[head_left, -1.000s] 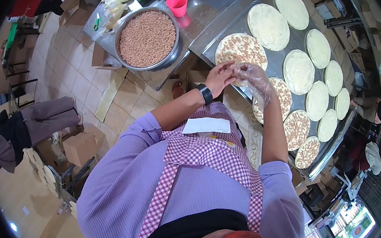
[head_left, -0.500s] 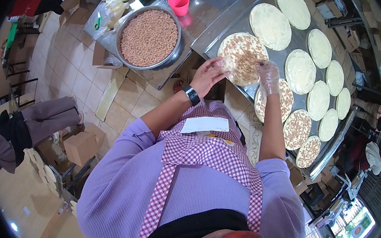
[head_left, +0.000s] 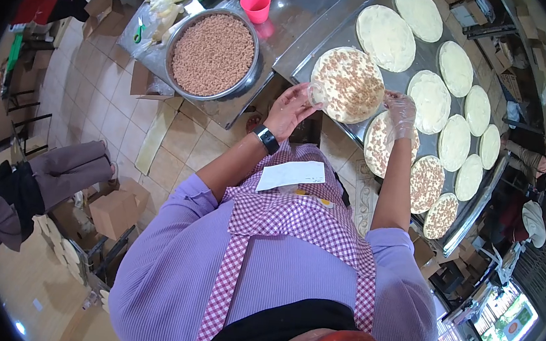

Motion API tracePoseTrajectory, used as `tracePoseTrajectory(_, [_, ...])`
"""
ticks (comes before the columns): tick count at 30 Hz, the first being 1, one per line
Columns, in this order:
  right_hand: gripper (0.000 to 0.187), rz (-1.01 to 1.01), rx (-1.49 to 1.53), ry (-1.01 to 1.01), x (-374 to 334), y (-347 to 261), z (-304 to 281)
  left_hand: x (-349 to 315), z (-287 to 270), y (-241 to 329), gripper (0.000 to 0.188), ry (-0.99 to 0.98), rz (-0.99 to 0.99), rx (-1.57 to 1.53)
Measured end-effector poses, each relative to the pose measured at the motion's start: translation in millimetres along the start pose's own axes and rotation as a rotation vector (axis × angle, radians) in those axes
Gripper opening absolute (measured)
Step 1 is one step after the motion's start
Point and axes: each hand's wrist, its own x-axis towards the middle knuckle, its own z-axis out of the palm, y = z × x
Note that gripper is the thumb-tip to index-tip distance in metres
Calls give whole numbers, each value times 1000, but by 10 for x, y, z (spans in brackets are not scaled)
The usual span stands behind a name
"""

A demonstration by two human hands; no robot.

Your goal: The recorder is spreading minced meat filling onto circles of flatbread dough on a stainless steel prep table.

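A flat round cake layer (head_left: 348, 84), spread with pale cream and strewn with brown crumbs, lies at the near left corner of the metal tray in front of me. My left hand (head_left: 292, 111), with a dark watch on its wrist, grips the round's left edge; something translucent covers its fingertips. My right hand (head_left: 399, 114), in a clear plastic glove, is beside the round's right edge, fingers bent together; whatever they hold is hidden. Below that hand lies another crumb-strewn round (head_left: 380, 148). A wide metal pan (head_left: 253, 76) full of brown crumbs (head_left: 212, 55) stands to the left.
Several cream-covered rounds (head_left: 429, 101) and more crumb-strewn ones (head_left: 427, 184) cover the metal tray (head_left: 396, 84). A pink cup (head_left: 256, 6) stands behind the pan, with green scissors (head_left: 139, 30) left of it. Cardboard boxes (head_left: 117, 213) and another person (head_left: 66, 167) are at left.
My right hand has moved right and slightly down, off the round's top to its right edge. My left hand has shifted slightly left along the round's edge. The round has stayed put.
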Motion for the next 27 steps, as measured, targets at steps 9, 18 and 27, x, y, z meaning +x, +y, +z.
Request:
tracePoseTrajectory(9, [21,-84,-210,10,40,-101,-9,-36,31,23,33,30,-21,-7])
tracePoseTrajectory(18, [24,-331,-561,78,377,-320,27,-67,44,36,33,34,-30,-2])
tracePoseTrajectory(27, [19,-559,-704,191,666,-325,123,-96,-14,34,32,40,18,-49])
